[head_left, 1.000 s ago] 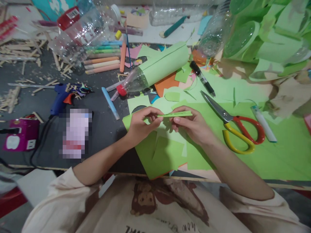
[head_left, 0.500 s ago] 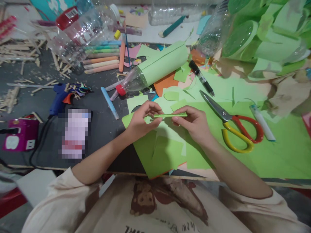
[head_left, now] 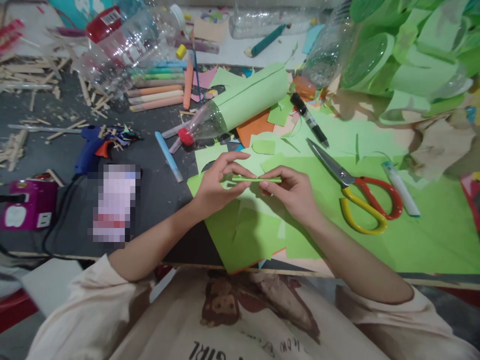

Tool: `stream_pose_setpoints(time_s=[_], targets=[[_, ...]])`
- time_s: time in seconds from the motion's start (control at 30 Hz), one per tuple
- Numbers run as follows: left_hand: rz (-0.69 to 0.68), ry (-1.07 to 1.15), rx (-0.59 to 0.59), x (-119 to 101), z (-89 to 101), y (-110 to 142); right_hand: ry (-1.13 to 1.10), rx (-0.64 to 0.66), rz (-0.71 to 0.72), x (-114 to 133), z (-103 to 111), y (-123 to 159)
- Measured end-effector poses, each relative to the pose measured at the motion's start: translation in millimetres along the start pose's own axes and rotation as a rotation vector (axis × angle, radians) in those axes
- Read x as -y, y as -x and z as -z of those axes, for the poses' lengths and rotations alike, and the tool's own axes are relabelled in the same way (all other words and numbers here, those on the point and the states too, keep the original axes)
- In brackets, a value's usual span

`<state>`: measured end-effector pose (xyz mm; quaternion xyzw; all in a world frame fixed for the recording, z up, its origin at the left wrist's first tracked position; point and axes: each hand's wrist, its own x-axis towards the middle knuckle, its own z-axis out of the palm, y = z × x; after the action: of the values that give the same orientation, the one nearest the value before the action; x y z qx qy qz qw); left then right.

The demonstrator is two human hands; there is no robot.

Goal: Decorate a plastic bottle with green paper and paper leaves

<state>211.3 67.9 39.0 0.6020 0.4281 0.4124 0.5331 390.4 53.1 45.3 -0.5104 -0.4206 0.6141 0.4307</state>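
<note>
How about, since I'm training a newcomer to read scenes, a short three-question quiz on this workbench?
1. True or false: the left hand and right hand both hold the narrow green paper strip.
2. Which colour is the cap of the bottle partly wrapped in pale green paper? (a) blue (b) red (c) white
3. Fill in: the scissors have one red handle and one ____ handle.
Key: 1 true; 2 b; 3 yellow.

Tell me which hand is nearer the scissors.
Right. The right hand is just left of the scissors, pinching a green paper strip; the left hand is farther left, across that strip.
</note>
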Motion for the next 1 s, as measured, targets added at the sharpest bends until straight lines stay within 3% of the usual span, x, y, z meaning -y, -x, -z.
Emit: stream_pose_setpoints(time_s=[0.33, 0.47, 0.8, 1.0], targets=[[0.04, -0.032, 0.03, 2.1, 2.4, -4.8, 0.041, -0.018, 0.021, 1.3, 3.2, -0.6], [0.004, -0.152, 0.048, 4.2, 5.3, -7.8, 0.039, -0.011, 0.037, 0.8, 3.6, -1.4], [-0.133, -0.196, 0.004, 5.0, 4.3, -8.0, 0.064, -0.002, 0.072, 0.9, 3.4, -0.6], [-0.019, -0.121, -0.024, 7.2, 3.8, -7.4, 0.058, -0.022, 0.076, -1.3, 5.2, -2.1]])
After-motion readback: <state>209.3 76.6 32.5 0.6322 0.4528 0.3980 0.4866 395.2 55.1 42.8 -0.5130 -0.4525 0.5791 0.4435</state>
